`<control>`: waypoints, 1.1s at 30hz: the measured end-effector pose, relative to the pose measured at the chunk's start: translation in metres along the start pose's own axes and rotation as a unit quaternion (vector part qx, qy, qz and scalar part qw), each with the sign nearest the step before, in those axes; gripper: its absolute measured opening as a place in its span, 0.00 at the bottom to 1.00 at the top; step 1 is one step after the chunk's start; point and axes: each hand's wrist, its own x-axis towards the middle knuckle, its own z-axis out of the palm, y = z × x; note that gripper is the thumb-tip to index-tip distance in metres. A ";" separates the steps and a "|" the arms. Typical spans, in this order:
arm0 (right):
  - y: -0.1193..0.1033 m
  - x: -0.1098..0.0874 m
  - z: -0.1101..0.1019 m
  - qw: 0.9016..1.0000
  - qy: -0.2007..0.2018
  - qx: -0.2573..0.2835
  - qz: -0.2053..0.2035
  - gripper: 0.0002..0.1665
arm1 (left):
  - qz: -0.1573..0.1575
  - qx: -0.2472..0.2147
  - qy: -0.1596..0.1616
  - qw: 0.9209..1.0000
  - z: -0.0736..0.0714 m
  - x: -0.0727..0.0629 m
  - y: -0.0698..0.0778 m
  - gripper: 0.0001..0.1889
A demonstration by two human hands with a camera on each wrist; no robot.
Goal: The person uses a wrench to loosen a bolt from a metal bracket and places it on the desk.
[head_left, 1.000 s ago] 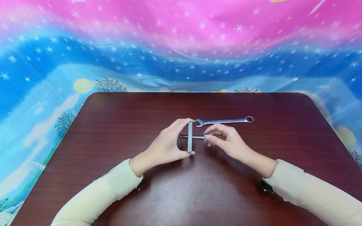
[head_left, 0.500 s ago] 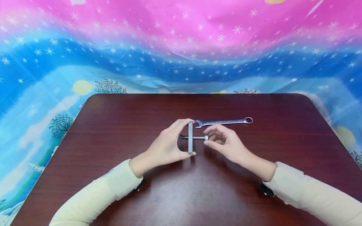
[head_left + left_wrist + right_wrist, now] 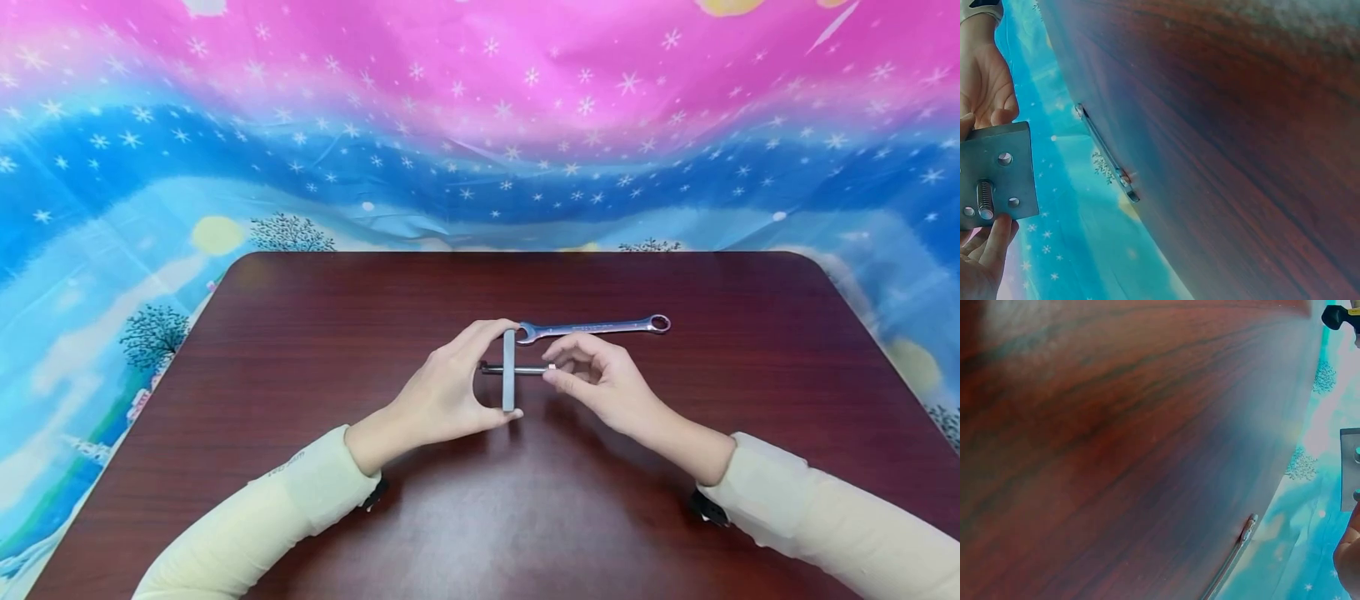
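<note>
My left hand (image 3: 442,387) grips a flat grey metal plate (image 3: 509,392) by two opposite edges, thumb on the near edge, fingers on the far one. The plate stands on edge to the view, raised over the table. Through it runs a steel bolt (image 3: 528,371), its threaded end (image 3: 985,199) sticking out on the left hand's side. Several holes pierce the plate face (image 3: 997,150) in the left wrist view. At the bolt's head my right hand (image 3: 615,383) pinches with thumb and curled fingers, partly covering it. Only part of the plate (image 3: 1349,481) shows in the right wrist view.
Behind the hands a silver combination wrench (image 3: 592,328) lies on the dark reddish-brown table (image 3: 360,292), its open end close to the left fingertips. A printed cloth (image 3: 450,192) with snowflakes hangs beyond the table's far edge.
The right thumb has shifted about the bolt head, which showed uncovered half a second ago. Plate and left hand sit slightly further right in view. The wrench has stayed in place.
</note>
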 end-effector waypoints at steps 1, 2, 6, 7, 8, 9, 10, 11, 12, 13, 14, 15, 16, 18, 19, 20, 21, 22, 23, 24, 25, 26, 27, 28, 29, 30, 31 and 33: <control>0.000 0.000 0.000 1.000 0.000 -0.004 0.002 0.11 | -0.001 0.000 0.000 1.000 0.000 0.000 0.000 0.47; -0.001 0.000 0.000 1.000 -0.002 -0.010 0.003 0.13 | -0.002 0.001 0.000 1.000 0.000 0.000 0.000 0.47; -0.001 0.000 -0.001 1.000 -0.016 -0.016 0.005 0.14 | -0.002 0.002 -0.001 1.000 0.000 -0.001 -0.001 0.47; -0.001 0.000 -0.001 1.000 -0.020 -0.014 0.004 0.13 | -0.002 0.003 -0.002 1.000 0.000 -0.001 -0.001 0.47; 0.000 0.000 -0.002 1.000 -0.024 -0.011 0.003 0.12 | -0.001 0.004 -0.002 1.000 0.000 -0.001 -0.001 0.47; 0.000 0.000 -0.002 1.000 -0.027 -0.007 0.003 0.11 | 0.000 0.003 -0.002 1.000 0.000 -0.001 -0.001 0.47; -0.001 0.000 -0.003 1.000 -0.028 -0.005 0.002 0.10 | 0.000 0.004 -0.002 1.000 0.000 0.000 -0.002 0.47; -0.001 0.000 -0.003 1.000 -0.029 0.001 0.003 0.09 | 0.000 0.004 -0.002 1.000 0.000 0.000 -0.002 0.47; -0.001 0.000 -0.003 1.000 -0.030 0.004 0.003 0.09 | 0.000 0.005 -0.001 1.000 0.000 0.000 -0.002 0.47; 0.000 0.000 -0.003 1.000 -0.030 0.006 0.003 0.08 | 0.000 0.005 0.000 1.000 0.000 0.000 -0.002 0.47; 0.000 0.000 -0.003 1.000 -0.027 0.007 0.007 0.08 | 0.001 0.005 0.001 1.000 0.001 0.000 -0.002 0.47; 0.000 0.000 -0.002 1.000 -0.024 0.007 0.009 0.07 | 0.001 0.004 0.001 1.000 0.001 0.000 -0.002 0.47; 0.000 0.000 -0.002 1.000 -0.021 0.007 0.012 0.07 | 0.000 0.004 0.001 1.000 0.001 0.000 -0.002 0.47; 0.001 0.000 -0.001 1.000 -0.015 0.006 0.015 0.07 | -0.001 0.004 0.000 1.000 0.001 0.000 -0.002 0.47; 0.001 0.000 -0.001 1.000 -0.011 0.005 0.015 0.07 | -0.002 0.004 -0.001 1.000 0.001 0.000 -0.002 0.48; 0.001 0.000 -0.001 1.000 -0.007 -0.001 0.013 0.07 | -0.003 0.004 -0.001 1.000 0.001 0.000 -0.002 0.48; 0.001 0.000 0.000 1.000 -0.004 0.000 0.012 0.08 | -0.003 0.004 -0.002 1.000 0.001 -0.001 -0.002 0.47; 0.002 0.000 0.000 1.000 -0.003 -0.003 0.010 0.09 | -0.004 0.004 -0.003 1.000 0.001 -0.001 -0.002 0.47; 0.002 0.000 0.000 1.000 -0.002 -0.006 0.007 0.11 | -0.005 0.005 -0.003 1.000 0.001 -0.001 -0.003 0.47; 0.003 0.000 0.000 1.000 -0.004 -0.006 0.005 0.13 | -0.005 0.006 -0.003 1.000 0.001 -0.001 -0.003 0.47; 0.003 -0.001 0.000 1.000 -0.006 -0.008 0.003 0.14 | -0.005 0.006 -0.003 1.000 0.001 -0.002 -0.004 0.47; 0.004 -0.001 0.000 1.000 -0.009 -0.008 0.003 0.15 | -0.004 0.008 -0.003 1.000 0.001 -0.002 -0.005 0.47; 0.005 -0.001 0.000 1.000 -0.015 -0.005 0.005 0.16 | -0.004 0.008 -0.003 1.000 0.001 -0.002 -0.005 0.47; 0.006 -0.001 0.000 1.000 -0.021 -0.008 0.004 0.15 | -0.004 0.009 -0.004 1.000 0.001 -0.002 -0.005 0.47; 0.006 -0.001 -0.001 1.000 -0.026 -0.008 0.005 0.15 | -0.004 0.010 -0.005 1.000 0.001 -0.002 -0.005 0.47; 0.006 -0.001 -0.001 1.000 -0.030 -0.006 0.008 0.14 | -0.003 0.010 -0.005 1.000 0.001 -0.002 -0.005 0.47; 0.007 -0.001 -0.002 0.999 -0.033 -0.004 0.011 0.12 | -0.003 0.010 -0.005 1.000 0.002 -0.002 -0.005 0.47; 0.007 -0.001 -0.003 0.999 -0.037 0.000 0.018 0.10 | -0.003 0.011 -0.005 1.000 0.002 -0.001 -0.004 0.47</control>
